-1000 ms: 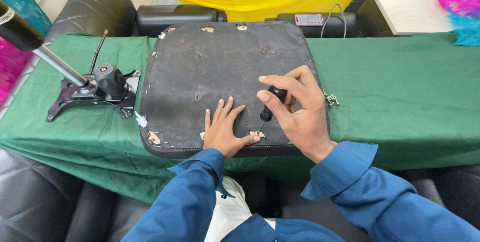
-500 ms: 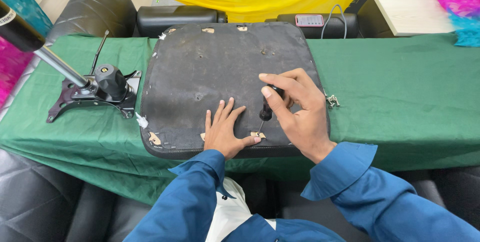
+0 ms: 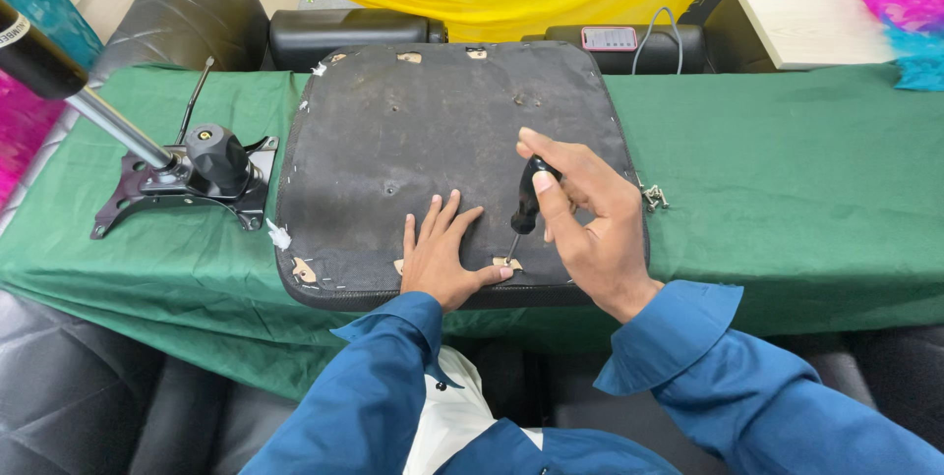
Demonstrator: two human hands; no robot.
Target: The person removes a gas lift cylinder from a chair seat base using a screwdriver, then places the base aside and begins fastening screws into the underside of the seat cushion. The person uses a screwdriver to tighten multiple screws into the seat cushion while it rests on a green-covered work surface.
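The right hand (image 3: 588,224) grips a black-handled screwdriver (image 3: 526,205), held almost upright with its tip down on a small pale tab at the near edge of the black seat base (image 3: 433,131). The left hand (image 3: 440,257) lies flat and open on that base, fingers spread, just beside the tip. The base rests on the green-covered worktop (image 3: 787,170). A black chair mechanism (image 3: 202,170) sits to its left, a few loose screws (image 3: 654,198) to its right.

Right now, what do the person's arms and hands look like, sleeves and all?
Both arms wear long blue sleeves with loose, open cuffs. The left hand and right hand are bare: no gloves, rings or watch visible. A white garment shows between the sleeves.
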